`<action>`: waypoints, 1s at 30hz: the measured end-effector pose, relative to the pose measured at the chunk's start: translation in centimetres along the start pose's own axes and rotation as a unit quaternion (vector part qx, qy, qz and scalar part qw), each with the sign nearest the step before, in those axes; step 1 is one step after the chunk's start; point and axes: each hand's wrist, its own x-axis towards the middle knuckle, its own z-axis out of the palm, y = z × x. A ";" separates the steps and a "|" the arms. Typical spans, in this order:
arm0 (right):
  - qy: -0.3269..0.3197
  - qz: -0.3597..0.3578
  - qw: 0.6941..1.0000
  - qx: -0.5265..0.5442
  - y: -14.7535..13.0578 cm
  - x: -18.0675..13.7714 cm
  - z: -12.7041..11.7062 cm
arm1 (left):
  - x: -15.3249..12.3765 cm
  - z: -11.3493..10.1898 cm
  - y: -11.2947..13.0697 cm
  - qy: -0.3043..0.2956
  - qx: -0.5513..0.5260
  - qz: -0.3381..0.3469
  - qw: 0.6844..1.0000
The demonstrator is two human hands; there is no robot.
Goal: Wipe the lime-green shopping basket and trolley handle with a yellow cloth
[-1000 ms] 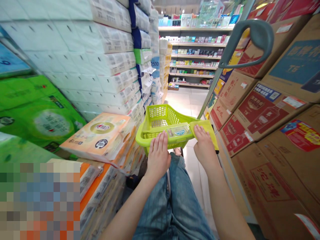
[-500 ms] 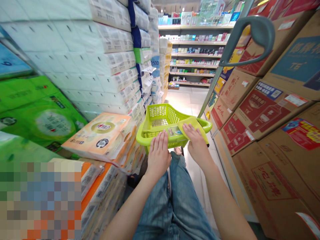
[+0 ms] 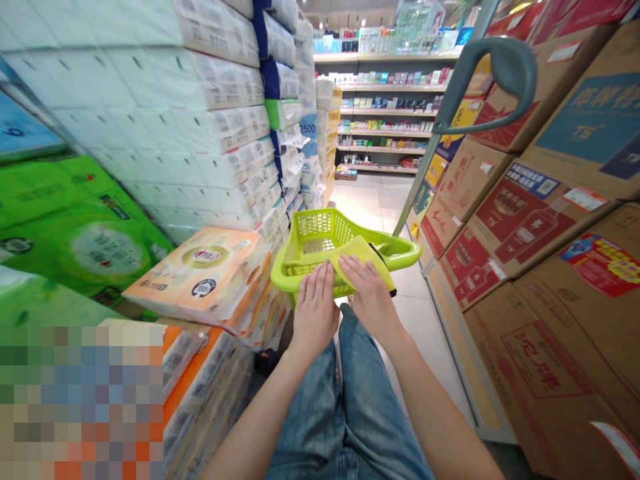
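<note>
A lime-green plastic shopping basket (image 3: pixel 283 275) with perforated walls stands in front of me, above my shins. My left hand (image 3: pixel 314 308) rests on the near rim, its fingers stretched out side by side and pointing forward; its thumb is hidden. Over the right part of that rim lies a yellow cloth (image 3: pixel 384 272) with a dark edge. Flat on this cloth is my right hand (image 3: pixel 369 293), fingers extended and pressing it against the rim. Part of the rim under the cloth is covered. The basket's long grey handle (image 3: pixel 517 120) rises at the right.
Tissue packs (image 3: pixel 225 100) are stacked high on the left, with an orange tissue pack (image 3: pixel 200 263) jutting out low beside the basket. Cardboard cartons (image 3: pixel 555 373) line the right. At the aisle's far end are product shelves (image 3: pixel 390 107). A pixelated patch covers the lower left.
My right hand has slid left along the rim, taking the yellow cloth with it, and is now close to my left hand. My left hand has stayed on the rim.
</note>
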 end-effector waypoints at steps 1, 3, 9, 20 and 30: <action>0.010 0.016 1.000 -0.005 1.2 0.1 -0.5 | 0.0 0.0 0.0 -0.002 0.001 -0.001 1.000; 0.040 0.062 0.997 -0.029 4.0 0.4 -1.7 | 0.0 -0.1 0.1 -0.004 0.001 -0.001 1.000; 0.033 0.088 0.987 -0.134 9.7 0.8 -4.5 | 0.0 -0.1 0.2 -0.001 -0.010 0.000 1.000; 0.011 0.044 0.987 -0.154 8.9 -0.7 -5.0 | -0.8 -0.1 -2.3 -0.001 -0.023 0.030 0.999; 0.089 0.069 0.982 -0.153 3.7 -3.9 -3.1 | -1.8 -1.6 -6.3 -0.026 -0.113 0.027 0.993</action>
